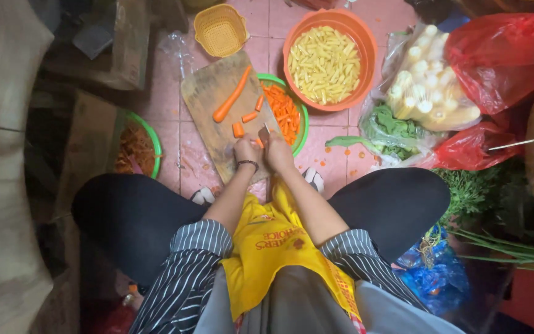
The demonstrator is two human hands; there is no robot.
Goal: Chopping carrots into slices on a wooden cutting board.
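Observation:
A wooden cutting board [208, 93] lies on the pink tiled floor in front of me. On it rest a long carrot [232, 94] and a few short carrot pieces [238, 129]. My left hand [246, 151] presses on a small carrot piece at the board's near end. Right beside it, my right hand [277, 150] grips a knife [265, 133] whose blade points down onto that piece. A green bowl [301, 108] with cut carrot sticks sits partly under the board's right side.
An orange bowl [361, 42] of pale cut pieces stands at the back, with a small yellow basket [220, 29] to its left. A green bowl of peelings [138, 148] sits left. Bags of baby corn [431, 86], greens [397, 133] and red plastic bags [505, 52] crowd the right.

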